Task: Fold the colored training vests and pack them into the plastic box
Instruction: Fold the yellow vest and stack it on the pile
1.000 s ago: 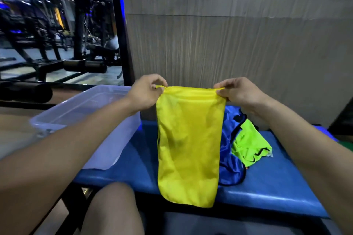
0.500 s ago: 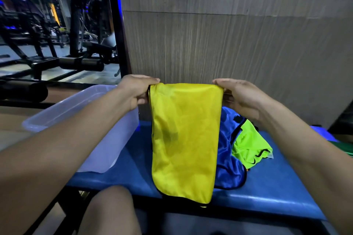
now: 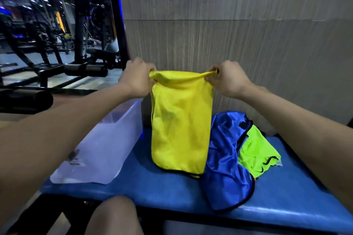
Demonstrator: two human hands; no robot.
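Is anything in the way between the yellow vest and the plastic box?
Nothing visible. The yellow vest hangs from both hands right beside the open plastic box, with only bare blue bench between them.

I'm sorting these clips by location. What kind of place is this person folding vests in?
Most likely a gym. Black weight machines with padded rollers fill the dim floor on the left, the person works over a blue padded bench, and coloured training vests lie on it beside a plastic box.
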